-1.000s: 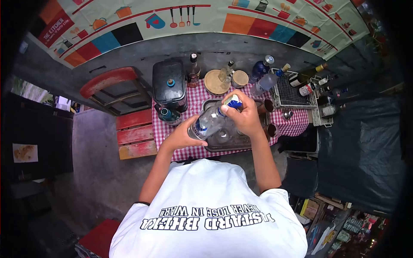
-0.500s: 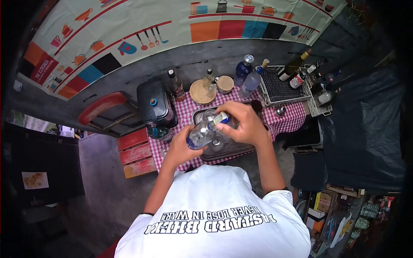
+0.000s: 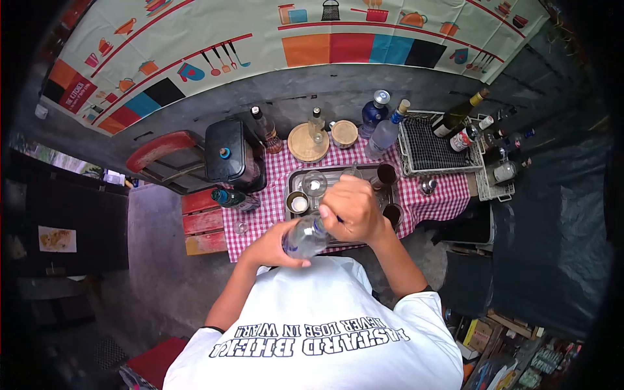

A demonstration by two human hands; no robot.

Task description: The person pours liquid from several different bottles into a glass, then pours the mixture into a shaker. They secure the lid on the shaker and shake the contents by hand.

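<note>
My left hand (image 3: 270, 246) is wrapped round the body of a clear glass bottle (image 3: 305, 238) with blue markings, held tilted close to my chest. Over the bottle's neck, my right hand (image 3: 353, 209) is closed in a fist, hiding the neck and any cap. Beneath and beyond my hands lies a dark metal tray (image 3: 294, 177). On it are a clear glass (image 3: 314, 183), a metal cup (image 3: 297, 203) and two glasses of dark liquid, one farther back (image 3: 385, 175) and one nearer (image 3: 392, 213).
A black lidded container (image 3: 227, 159) and a dark bottle (image 3: 235, 199) stand at the left of the checked tablecloth (image 3: 276, 166). Along the back are a round wooden board (image 3: 307, 148) and a blue bottle (image 3: 374, 114). A wire rack (image 3: 422, 146) with bottles stands at right.
The bottle and both hands have come nearer my chest. My right hand has turned and closed over the bottle's neck, and more of the tray shows.
</note>
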